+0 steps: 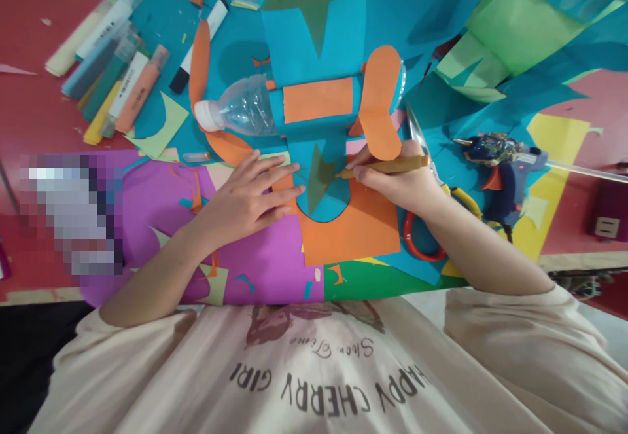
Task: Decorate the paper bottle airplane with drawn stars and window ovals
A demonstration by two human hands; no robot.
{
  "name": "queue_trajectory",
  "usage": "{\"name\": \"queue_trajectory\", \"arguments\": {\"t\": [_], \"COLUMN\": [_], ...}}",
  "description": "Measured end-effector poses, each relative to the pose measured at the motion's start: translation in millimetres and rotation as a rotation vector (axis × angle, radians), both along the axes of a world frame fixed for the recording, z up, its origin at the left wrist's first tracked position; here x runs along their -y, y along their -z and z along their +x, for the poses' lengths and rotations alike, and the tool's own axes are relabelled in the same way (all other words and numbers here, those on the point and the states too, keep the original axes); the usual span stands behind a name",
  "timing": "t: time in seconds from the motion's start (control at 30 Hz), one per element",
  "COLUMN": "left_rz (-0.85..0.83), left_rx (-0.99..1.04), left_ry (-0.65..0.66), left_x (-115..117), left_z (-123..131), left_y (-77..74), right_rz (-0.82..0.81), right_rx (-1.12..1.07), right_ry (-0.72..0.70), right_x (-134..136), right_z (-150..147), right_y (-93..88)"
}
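My right hand (392, 175) grips a yellow-brown marker (400, 165), its tip pointing left at a blue paper wing (330, 192) with a dark green star (318, 179). This wing extends from a plastic bottle (250, 107) wrapped in blue and orange paper, with a white cap and orange paper blades. Beneath the rounded wing end lies orange paper (353, 237), with a dark line along the curve. With fingers spread flat, my left hand (252, 192) presses near the wing's left edge and the orange paper.
Several markers (118, 67) lie at the upper left. Scissors (422, 234) with red and yellow handles rest beside my right wrist. A glue gun (505, 179) sits at the right. Purple paper (265, 251) and scraps cover the front.
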State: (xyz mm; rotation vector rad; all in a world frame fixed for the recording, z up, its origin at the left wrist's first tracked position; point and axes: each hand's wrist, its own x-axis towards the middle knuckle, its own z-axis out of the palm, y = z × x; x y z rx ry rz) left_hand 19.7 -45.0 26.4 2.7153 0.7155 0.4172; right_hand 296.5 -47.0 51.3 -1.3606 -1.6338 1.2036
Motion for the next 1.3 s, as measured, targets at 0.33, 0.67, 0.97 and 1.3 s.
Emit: {"name": "queue_trajectory", "arguments": {"t": [0.33, 0.67, 0.97, 1.3], "left_rz": [-0.044, -0.059, -0.078, -0.007], "left_rx": [-0.023, -0.019, -0.009, -0.029], "left_ry": [-0.007, -0.034, -0.045, -0.006], "left_x": [-0.9, 0.0, 0.5, -0.8], "left_z": [-0.7, -0.3, -0.2, -0.7], "left_y": [-0.9, 1.6, 1.4, -1.4], "right_rz": [0.031, 0.041, 0.052, 0.150], "right_rx": [0.075, 0.089, 0.109, 0.062], "right_ry": [0.118, 0.093, 0.063, 0.073], "right_x": [-0.2, -1.1, 3.2, 1.6], "right_z": [1.8, 3.6, -0.8, 4.4], "right_y": [4.3, 2.6, 2.9, 14.7]}}
